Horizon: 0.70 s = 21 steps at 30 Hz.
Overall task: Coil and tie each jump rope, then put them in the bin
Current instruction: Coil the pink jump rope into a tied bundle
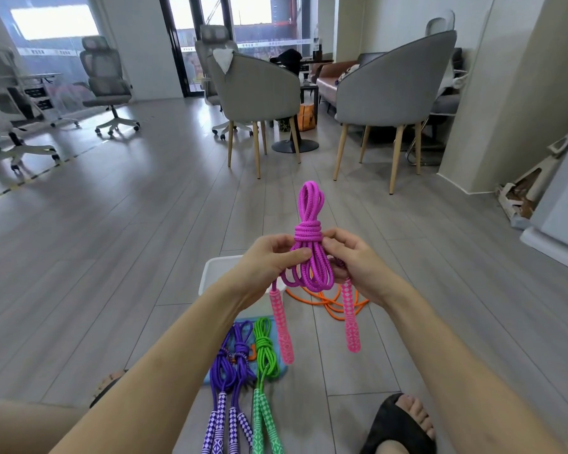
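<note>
1 head-worn view, facing forward-down, close over hands, floor.

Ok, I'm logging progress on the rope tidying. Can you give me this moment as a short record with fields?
in hand: pink rope, coiled, wraps around its middle, handles dangling
left hand: grips the coil below the wraps
right hand: pinches the coil beside the wraps
coiled on floor: purple ropes, green rope
loose on floor: orange rope
bin: white, under the left forearm; contents hidden
</note>
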{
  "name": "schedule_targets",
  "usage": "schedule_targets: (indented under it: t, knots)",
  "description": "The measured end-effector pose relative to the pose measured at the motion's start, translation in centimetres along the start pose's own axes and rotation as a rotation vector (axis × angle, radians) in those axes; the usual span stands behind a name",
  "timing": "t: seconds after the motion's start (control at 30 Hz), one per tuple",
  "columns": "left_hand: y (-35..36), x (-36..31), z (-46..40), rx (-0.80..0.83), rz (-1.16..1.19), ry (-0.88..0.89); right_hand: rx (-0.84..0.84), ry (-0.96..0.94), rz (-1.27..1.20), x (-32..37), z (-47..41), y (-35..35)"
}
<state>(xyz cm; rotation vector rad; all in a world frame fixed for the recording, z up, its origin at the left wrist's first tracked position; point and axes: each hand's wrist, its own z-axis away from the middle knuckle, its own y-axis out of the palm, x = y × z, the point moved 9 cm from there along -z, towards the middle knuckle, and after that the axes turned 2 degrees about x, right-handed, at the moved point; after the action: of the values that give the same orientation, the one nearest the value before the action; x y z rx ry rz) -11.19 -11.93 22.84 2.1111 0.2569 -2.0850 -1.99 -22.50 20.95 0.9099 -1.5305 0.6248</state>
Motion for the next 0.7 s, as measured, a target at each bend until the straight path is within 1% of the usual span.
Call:
schedule_targets:
  t: [0.1,0.23,0.4,0.5,0.7]
  knots:
    - [0.3,-0.6,0.2,0.002,-0.030,0.003,-0.040,0.010,0.061,0.6,0.1,-0.3]
    - [-0.1,-0.6,0.3,-0.041,-0.109,0.012,-0.056,0.052,0.159,1.1,0.2,-0.1]
    - [-0.3,-0.2,0.2,-0.068,-0.008,-0.011,-0.019,0.127,0.314,1.6,0.2,1.1]
    - [0.1,-0.4,0.4,-0.038,0.090,-0.003,-0.008,0.040,0.391,2.5,0.0,1.8]
    - [0.6,-0.2,0.7,0.018,0.108,-0.030,-0.004,0.063,0.287,3.0,0.5,1.5]
